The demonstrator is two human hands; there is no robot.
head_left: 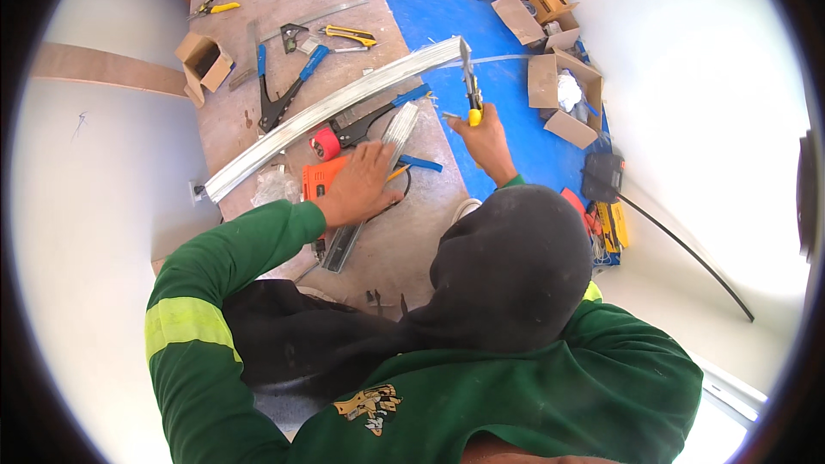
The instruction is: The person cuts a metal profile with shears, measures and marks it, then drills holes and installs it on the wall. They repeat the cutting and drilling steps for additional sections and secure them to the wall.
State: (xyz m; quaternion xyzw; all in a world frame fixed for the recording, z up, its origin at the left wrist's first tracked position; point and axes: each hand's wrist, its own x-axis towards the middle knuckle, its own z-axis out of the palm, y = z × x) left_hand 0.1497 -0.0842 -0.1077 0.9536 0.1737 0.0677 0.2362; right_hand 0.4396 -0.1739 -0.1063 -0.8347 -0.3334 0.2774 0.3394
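My right hand (487, 148) is closed around yellow-handled tin snips (474, 103), whose jaws are at the far right end of a long galvanized metal channel (339, 107). The channel runs diagonally across the brown board. My left hand (363, 180) lies with fingers stretched out over a shorter ribbed metal channel (342, 245), beside an orange tool (322, 176). Under and around my left hand, parts of these things are hidden. A red tape roll (325, 143) and a black hand tool with blue grips (365, 127) lie just beyond it, between the two channels.
Past the long channel lie another blue-gripped tool (284, 94), a yellow utility knife (351, 35) and an open carton (204, 64). Blue sheeting (412, 0) borders the board on the right, with cardboard boxes (563, 94) by the white wall. My dark-clad knee (516, 266) is close in front.
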